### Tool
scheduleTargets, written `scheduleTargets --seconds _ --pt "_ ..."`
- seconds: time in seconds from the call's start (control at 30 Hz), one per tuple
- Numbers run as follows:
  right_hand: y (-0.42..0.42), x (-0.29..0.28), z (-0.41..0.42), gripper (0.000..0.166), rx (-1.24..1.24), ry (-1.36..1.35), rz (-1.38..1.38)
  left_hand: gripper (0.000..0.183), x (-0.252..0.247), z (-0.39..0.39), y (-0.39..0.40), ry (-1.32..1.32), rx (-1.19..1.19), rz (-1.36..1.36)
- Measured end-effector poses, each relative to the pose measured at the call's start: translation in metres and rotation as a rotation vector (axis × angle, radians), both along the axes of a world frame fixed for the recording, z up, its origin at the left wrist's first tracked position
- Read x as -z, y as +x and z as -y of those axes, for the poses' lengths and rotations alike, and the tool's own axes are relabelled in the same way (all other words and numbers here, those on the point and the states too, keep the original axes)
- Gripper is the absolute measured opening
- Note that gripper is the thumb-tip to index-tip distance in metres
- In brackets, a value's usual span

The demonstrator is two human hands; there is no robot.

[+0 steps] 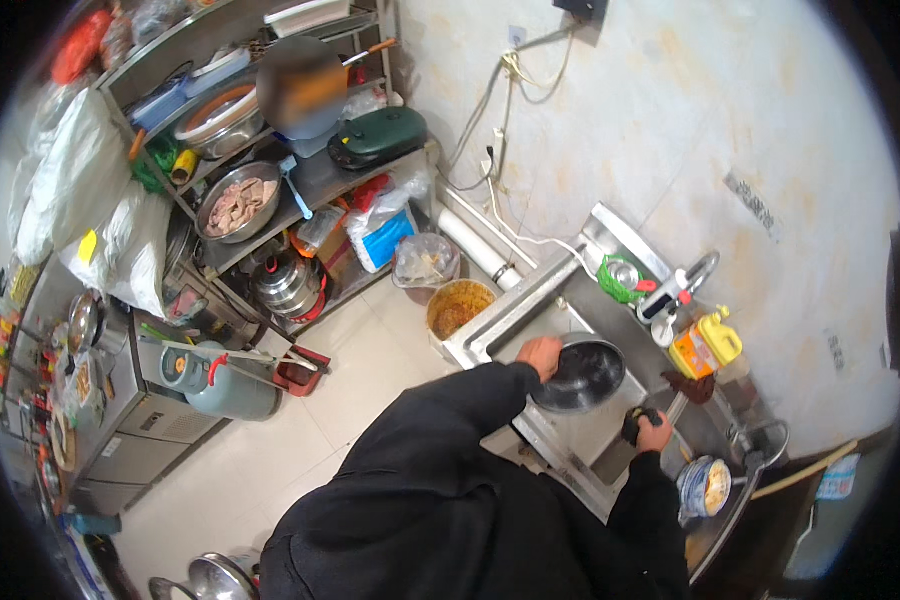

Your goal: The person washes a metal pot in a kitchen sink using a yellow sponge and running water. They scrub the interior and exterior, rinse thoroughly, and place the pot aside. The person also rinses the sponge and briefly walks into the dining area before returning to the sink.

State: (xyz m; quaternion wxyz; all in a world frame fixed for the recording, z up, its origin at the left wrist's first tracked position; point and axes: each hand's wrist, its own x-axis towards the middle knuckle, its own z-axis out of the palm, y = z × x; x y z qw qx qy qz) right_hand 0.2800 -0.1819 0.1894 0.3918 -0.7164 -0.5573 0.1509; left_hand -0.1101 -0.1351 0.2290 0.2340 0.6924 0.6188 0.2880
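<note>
My left hand (541, 358) grips the rim of a dark, round pan (581, 375), tilted over the stainless steel sink (506, 309). The pan's inside faces up and looks wet. To the right, apart from the pan, my right hand (654, 433) is closed around a dark scrubbing pad or cloth (640, 424). Beyond my right hand, a dark reddish-brown cloth (694, 386) lies on the sink ledge. A blue-and-white bowl (703, 487) with pale yellowish contents stands to the right of my right forearm.
A yellow plastic jug (709, 345) and a green mesh bag (619, 279) sit along the sink's back. A bucket with orange-brown residue (459, 311) stands beside the sink. Metal shelving (322, 176) holds a bowl of raw meat (240, 202). A gas cylinder (232, 390) stands left.
</note>
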Motion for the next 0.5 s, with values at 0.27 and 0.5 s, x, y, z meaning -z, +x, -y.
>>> scheduleTargets --seconds 0.27,0.5 --pt "-0.040 -0.040 0.003 0.029 -0.110 0.158 -0.317 0.028 -0.039 0.004 -0.035 -0.356 -0.129 0.337" --pt "-0.030 -0.014 0.008 0.026 -0.126 0.030 -0.416 0.031 -0.072 0.034 -0.051 -0.600 -0.252 0.814"
